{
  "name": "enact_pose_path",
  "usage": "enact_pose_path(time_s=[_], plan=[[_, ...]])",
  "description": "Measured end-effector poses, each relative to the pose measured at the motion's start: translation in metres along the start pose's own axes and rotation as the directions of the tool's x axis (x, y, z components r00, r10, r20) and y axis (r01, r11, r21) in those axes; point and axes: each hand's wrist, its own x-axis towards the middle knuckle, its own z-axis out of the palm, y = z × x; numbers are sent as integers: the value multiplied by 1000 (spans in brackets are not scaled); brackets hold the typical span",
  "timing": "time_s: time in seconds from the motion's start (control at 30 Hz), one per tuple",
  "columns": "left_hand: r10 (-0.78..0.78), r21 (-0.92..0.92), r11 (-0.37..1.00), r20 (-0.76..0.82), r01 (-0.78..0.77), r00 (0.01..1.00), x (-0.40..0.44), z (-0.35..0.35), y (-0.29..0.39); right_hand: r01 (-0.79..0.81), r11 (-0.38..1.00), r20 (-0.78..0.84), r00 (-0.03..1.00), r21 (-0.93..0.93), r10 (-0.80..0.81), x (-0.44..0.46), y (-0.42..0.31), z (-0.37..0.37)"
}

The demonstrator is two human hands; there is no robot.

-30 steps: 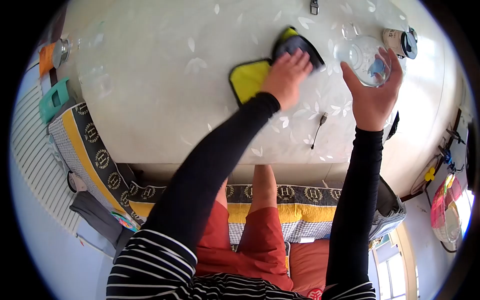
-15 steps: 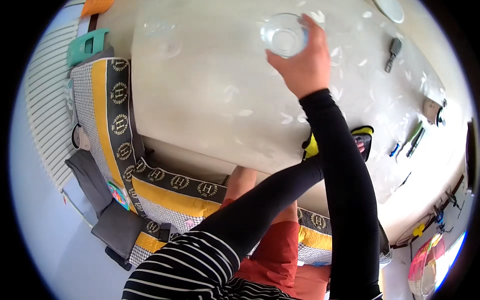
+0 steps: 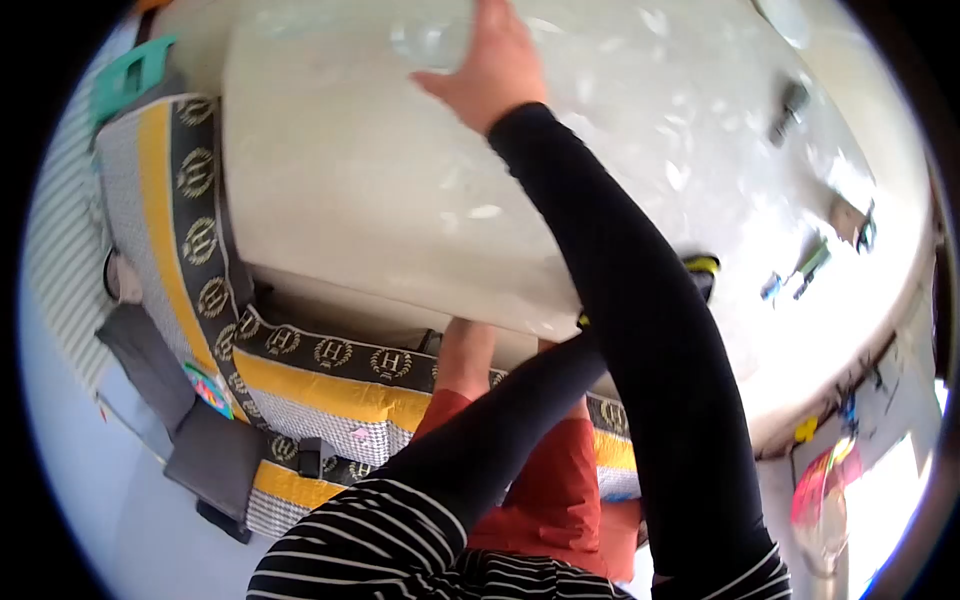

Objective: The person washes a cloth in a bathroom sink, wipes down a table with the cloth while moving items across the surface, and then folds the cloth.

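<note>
My right hand (image 3: 490, 75) reaches over the pale table, its thumb and fingers spread around the rim of a clear glass bowl (image 3: 425, 42). The bowl is blurred and its top is near the frame's edge. My left arm (image 3: 540, 380) passes under my right forearm, which hides the left hand. A black and yellow item (image 3: 703, 270), perhaps a cloth or glove, shows beside the forearm near that hidden hand. Whether the left hand grips it cannot be seen.
A dark-handled brush-like tool (image 3: 790, 110), a cup-shaped container (image 3: 850, 220) and a green-handled tool (image 3: 812, 262) lie on the table's right side. A patterned sofa (image 3: 330, 370) borders the table's near and left sides. A teal stool (image 3: 130, 80) stands at upper left.
My right hand has moved left and farther up the table, with the glass bowl going along. The view has shifted slightly. Fingers seen by the black and yellow item are now hidden.
</note>
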Motion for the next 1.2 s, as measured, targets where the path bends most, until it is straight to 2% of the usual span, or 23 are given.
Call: enact_pose_path(time_s=[0.03,0.1,0.13,0.17,0.23,0.27,0.3,0.33,0.37,0.43,0.5,0.53,0.6,0.67,0.77,0.83,0.9,0.93,0.97,1.07,1.1,1.17,1.2], plan=[[7,-23,1000,1,-7,1000,-1,3,2,-58,996,79,995,-70,64,-8,-1,-14],[14,-68,998,-14,-15,1000,-1,20,1,-5,999,-198,980,-50,-5,-40,12,-43],[7,-78,997,-30,-9,1000,1,17,-1,33,998,-332,942,-50,-48,-59,18,-58],[34,-18,999,86,-33,996,7,-4,-3,18,998,-400,916,66,10,-85,31,-75],[53,127,989,192,-79,980,13,-4,-6,-109,973,-488,850,204,198,-158,49,-121],[8,9,1000,123,-10,992,12,-13,-1,-231,948,-549,774,219,315,-205,63,-138],[-52,-108,992,62,59,997,12,-27,2,-462,874,-600,661,147,451,-256,80,-152],[-126,-225,966,12,126,992,13,-43,3,-431,846,-621,580,316,527,-305,96,-171],[-210,-340,921,-25,190,977,11,-59,2,-580,704,-602,408,409,686,-352,109,-181],[-403,-600,756,-113,261,908,-1,-91,1,-771,522,-602,233,364,764,-418,123,-194],[-528,-687,662,-145,299,837,-15,-126,-8,-832,512,-557,327,214,763,-470,140,-186],[-669,-726,547,-79,417,739,-18,-151,-5,-817,562,-544,414,131,730,-482,142,-179],[-784,-723,487,-117,489,609,-36,-181,-8,-806,591,-465,535,-30,706,-483,142,-170],[-761,-663,599,-299,448,575,-50,-199,-17,-723,647,-478,670,-244,568,-482,155,-159],[-732,-539,681,-475,496,489,-65,-217,-18,-759,579,-411,650,-298,640,-491,175,-144],[-551,-107,789,-561,605,619,-79,-212,-39,-783,558,-365,622,-276,692,-489,177,-143],[-627,50,678,-481,734,612,-101,-168,-88,-794,559,-312,608,-238,730,-502,183,-152],[-572,292,593,-502,750,648,-108,-153,-107,-799,575,-389,594,-177,704,-511,182,-156],[-552,296,553,-570,779,608,-101,-144,-111,-833,549,-427,520,-64,740,-516,175,-166],[-591,81,593,-632,801,501,-80,-129,-100,-793,561,-540,372,237,755,-565,172,-173],[-585,93,611,-616,786,528,-74,-118,-93,-786,467,-484,250,404,839,-583,165,-176],[-560,123,653,-585,747,586,-59,-93,-77,-656,251,-332,0,711,943,-624,156,-175],[-551,163,673,-540,721,636,-43,-74,-58,-598,229,-329,-62,768,942,-647,155,-170]])
